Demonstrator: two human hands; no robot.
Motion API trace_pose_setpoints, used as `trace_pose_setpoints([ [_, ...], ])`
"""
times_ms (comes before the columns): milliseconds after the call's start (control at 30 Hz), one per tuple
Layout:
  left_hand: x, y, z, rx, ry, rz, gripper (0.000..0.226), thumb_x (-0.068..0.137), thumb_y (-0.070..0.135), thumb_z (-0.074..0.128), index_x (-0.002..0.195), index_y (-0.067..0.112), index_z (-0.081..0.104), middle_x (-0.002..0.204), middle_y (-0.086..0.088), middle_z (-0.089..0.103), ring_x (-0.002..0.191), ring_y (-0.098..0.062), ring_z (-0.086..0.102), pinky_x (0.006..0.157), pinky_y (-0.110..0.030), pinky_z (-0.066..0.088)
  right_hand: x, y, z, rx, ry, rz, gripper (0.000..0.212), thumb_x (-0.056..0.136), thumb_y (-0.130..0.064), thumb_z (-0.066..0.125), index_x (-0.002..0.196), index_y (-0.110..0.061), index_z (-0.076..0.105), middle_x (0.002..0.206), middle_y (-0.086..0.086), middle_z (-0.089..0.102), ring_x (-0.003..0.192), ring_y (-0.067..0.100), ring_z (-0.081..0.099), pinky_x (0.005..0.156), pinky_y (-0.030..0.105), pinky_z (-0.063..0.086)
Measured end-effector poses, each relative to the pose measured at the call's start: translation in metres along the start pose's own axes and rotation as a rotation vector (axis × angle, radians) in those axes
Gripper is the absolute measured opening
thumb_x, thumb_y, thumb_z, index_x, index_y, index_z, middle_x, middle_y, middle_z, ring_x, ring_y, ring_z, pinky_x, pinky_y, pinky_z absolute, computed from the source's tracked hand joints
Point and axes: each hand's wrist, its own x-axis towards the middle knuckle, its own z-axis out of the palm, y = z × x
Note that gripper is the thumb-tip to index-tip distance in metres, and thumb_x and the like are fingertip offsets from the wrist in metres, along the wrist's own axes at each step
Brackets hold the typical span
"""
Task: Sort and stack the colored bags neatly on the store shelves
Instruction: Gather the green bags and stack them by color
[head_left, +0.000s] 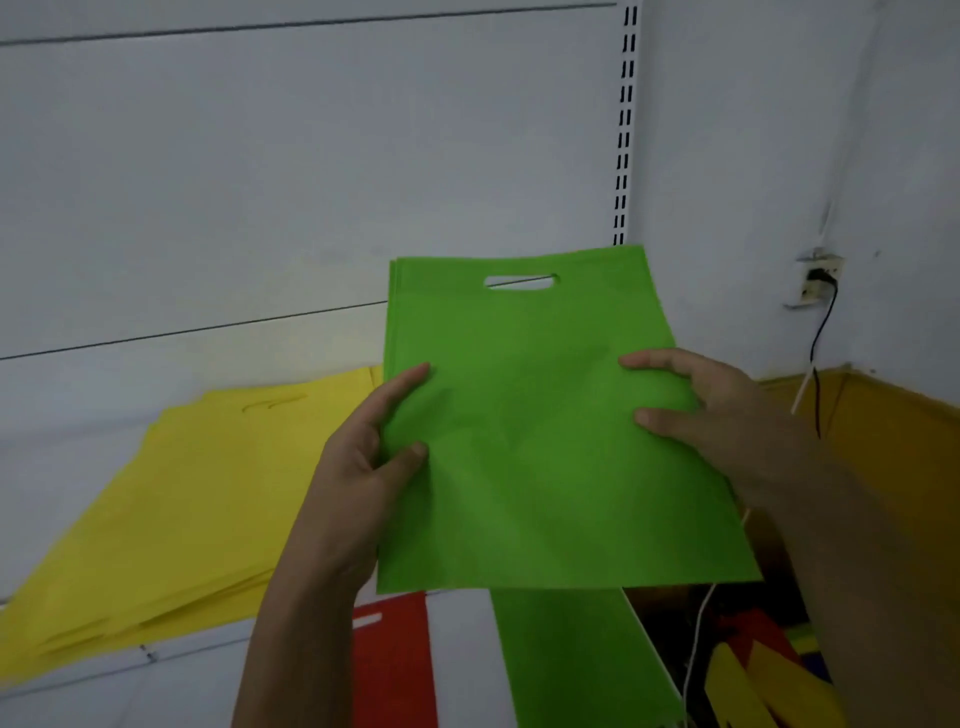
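The green bags (540, 426), a thin flat stack with a cut-out handle at the far end, were held above the white shelf (78, 426). The left hand (363, 457) pinched their left edge; the right hand (711, 410) gripped the right edge. Left of the green bags, yellow bags (171, 519) lay stacked on the shelf. Below them showed a red bag (389, 665) and another green bag (576, 654). To their right, a wall socket (818, 280) held a black cable (818, 364).
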Motion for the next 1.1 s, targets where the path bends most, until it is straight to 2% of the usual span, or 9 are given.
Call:
trace_pose_setpoints([
  [100, -0.013, 0.004, -0.002, -0.006, -0.027, -0.002, 0.054, 0.087, -0.009, 0.049, 0.124, 0.03, 0.059, 0.118, 0.004, 0.067, 0.105, -0.018, 0.066, 0.08, -0.031, 0.056, -0.027, -0.001, 0.0, -0.117, 0.07, -0.086, 0.05, 0.082, 0.003, 0.064, 0.108, -0.04, 0.064, 0.107, -0.012, 0.064, 0.08, 0.005, 0.068, 0.063, 0.026, 0.058],
  [267, -0.023, 0.006, 0.009, -0.01, -0.082, 0.02, 0.046, 0.088, -0.006, 0.053, 0.123, 0.022, 0.06, 0.112, 0.002, 0.07, 0.101, -0.018, 0.068, 0.077, -0.028, 0.057, -0.077, 0.0, 0.0, -0.114, 0.217, -0.076, 0.053, 0.084, -0.002, 0.062, 0.104, -0.051, 0.062, 0.116, -0.012, 0.06, 0.095, 0.015, 0.064, 0.074, 0.036, 0.057],
  [467, -0.034, 0.003, 0.011, -0.068, -0.293, 0.041, 0.049, 0.087, -0.009, 0.054, 0.126, 0.02, 0.059, 0.114, 0.005, 0.069, 0.103, -0.016, 0.067, 0.077, -0.027, 0.057, -0.145, 0.0, 0.015, -0.23, 0.43, -0.004, 0.057, 0.086, -0.006, 0.061, 0.099, -0.061, 0.058, 0.116, -0.018, 0.055, 0.1, 0.01, 0.057, 0.083, 0.038, 0.053],
  [600, -0.054, -0.004, 0.002, -0.079, -0.427, 0.04, 0.046, 0.088, -0.009, 0.054, 0.122, 0.021, 0.062, 0.112, 0.011, 0.07, 0.103, -0.01, 0.067, 0.077, -0.023, 0.056, -0.193, 0.008, 0.044, -0.336, 0.586, 0.093, 0.056, 0.086, -0.009, 0.063, 0.1, -0.063, 0.056, 0.124, -0.011, 0.049, 0.101, 0.018, 0.056, 0.083, 0.043, 0.053],
  [700, -0.072, -0.018, -0.008, -0.039, -0.48, 0.059, 0.036, 0.088, -0.007, 0.054, 0.108, 0.02, 0.07, 0.101, 0.013, 0.073, 0.094, -0.007, 0.069, 0.073, -0.018, 0.055, -0.231, 0.02, 0.071, -0.371, 0.671, 0.162, 0.048, 0.088, -0.013, 0.063, 0.104, -0.058, 0.058, 0.125, -0.008, 0.05, 0.098, 0.021, 0.058, 0.075, 0.043, 0.056],
  [800, -0.09, -0.039, -0.016, -0.016, -0.546, 0.007, 0.033, 0.089, -0.005, 0.054, 0.098, 0.022, 0.072, 0.088, 0.019, 0.073, 0.085, -0.002, 0.069, 0.069, -0.013, 0.053, -0.267, 0.034, 0.096, -0.39, 0.751, 0.234, 0.039, 0.088, -0.012, 0.062, 0.103, -0.047, 0.061, 0.115, -0.002, 0.054, 0.078, 0.011, 0.057, 0.048, 0.013, 0.048],
  [833, -0.096, -0.047, -0.018, 0.002, -0.57, -0.013, 0.033, 0.089, -0.004, 0.055, 0.095, 0.023, 0.073, 0.088, 0.02, 0.073, 0.085, -0.003, 0.069, 0.07, -0.014, 0.053, -0.278, 0.04, 0.103, -0.366, 0.768, 0.268, 0.036, 0.088, -0.011, 0.061, 0.101, -0.045, 0.062, 0.114, -0.002, 0.054, 0.076, 0.008, 0.055, 0.044, 0.01, 0.044],
  [1033, -0.122, -0.115, -0.024, 0.155, -0.673, -0.186, 0.041, 0.091, 0.006, 0.057, 0.086, 0.043, 0.072, 0.091, 0.026, 0.069, 0.094, -0.003, 0.067, 0.083, -0.02, 0.055, -0.309, 0.096, 0.122, -0.295, 0.697, 0.472, 0.034, 0.09, -0.004, 0.058, 0.1, -0.036, 0.063, 0.119, 0.001, 0.054, 0.091, 0.016, 0.058, 0.069, 0.028, 0.05],
  [1100, -0.128, -0.141, -0.029, 0.171, -0.663, -0.253, 0.04, 0.091, 0.005, 0.057, 0.089, 0.042, 0.072, 0.098, 0.022, 0.07, 0.098, -0.005, 0.066, 0.086, -0.024, 0.054, -0.306, 0.115, 0.126, -0.296, 0.652, 0.504, 0.038, 0.089, 0.001, 0.058, 0.1, -0.036, 0.062, 0.118, 0.003, 0.057, 0.092, 0.018, 0.061, 0.068, 0.028, 0.051],
])
